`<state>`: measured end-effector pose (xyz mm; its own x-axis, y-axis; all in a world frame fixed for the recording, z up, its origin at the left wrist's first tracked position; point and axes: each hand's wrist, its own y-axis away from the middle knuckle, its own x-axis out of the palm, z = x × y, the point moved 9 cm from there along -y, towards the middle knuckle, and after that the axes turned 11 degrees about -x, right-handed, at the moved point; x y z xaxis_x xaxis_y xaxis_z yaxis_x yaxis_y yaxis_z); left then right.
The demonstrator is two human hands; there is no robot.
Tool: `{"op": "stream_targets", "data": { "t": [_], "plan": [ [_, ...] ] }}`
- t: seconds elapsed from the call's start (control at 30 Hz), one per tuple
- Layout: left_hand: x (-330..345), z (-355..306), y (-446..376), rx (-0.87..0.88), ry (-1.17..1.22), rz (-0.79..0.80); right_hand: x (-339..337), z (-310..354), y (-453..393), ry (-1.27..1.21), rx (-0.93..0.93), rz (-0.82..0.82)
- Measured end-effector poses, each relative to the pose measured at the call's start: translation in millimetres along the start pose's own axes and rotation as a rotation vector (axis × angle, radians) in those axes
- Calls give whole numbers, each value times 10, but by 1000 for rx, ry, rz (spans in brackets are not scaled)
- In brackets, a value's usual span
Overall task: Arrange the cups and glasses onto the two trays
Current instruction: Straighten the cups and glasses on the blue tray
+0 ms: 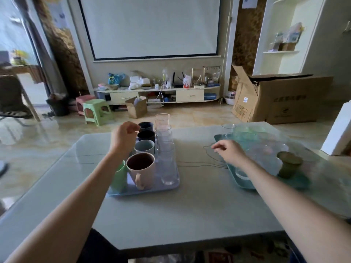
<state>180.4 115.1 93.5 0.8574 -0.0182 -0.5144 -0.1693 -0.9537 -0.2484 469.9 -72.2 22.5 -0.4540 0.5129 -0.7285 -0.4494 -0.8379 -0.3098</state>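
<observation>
Head | hands (pixel 124 135) (pixel 230 151) empty | above, between trays (pixel 144 189) (pixel 245 184)

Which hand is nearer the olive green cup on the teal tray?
Right. The right hand hovers over the teal tray, left of the olive green cup; the left hand is across the table above the blue tray's mugs.

Mugs (pixel 143 147) and glasses (pixel 165 149) fill the left tray (pixel 144 189); the right tray (pixel 245 184) holds more glasses (pixel 241 138)
</observation>
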Motion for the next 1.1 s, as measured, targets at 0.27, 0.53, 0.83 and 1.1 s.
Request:
{"op": "stream_targets", "data": {
  "t": [0.27,0.53,0.83,1.1],
  "plan": [
    [-668,2048,-118,-341,-105,-55,1560,147,-232,75,134,260],
    [78,2693,-238,-423,-555,390,2021,-87,-402,81,169,394],
    [283,3101,-528,-467,-375,391,2065,-129,-489,54,134,462],
    [302,2500,-90,-452,-341,436,1820,-339,-288,-9,128,389]
  ]
}}
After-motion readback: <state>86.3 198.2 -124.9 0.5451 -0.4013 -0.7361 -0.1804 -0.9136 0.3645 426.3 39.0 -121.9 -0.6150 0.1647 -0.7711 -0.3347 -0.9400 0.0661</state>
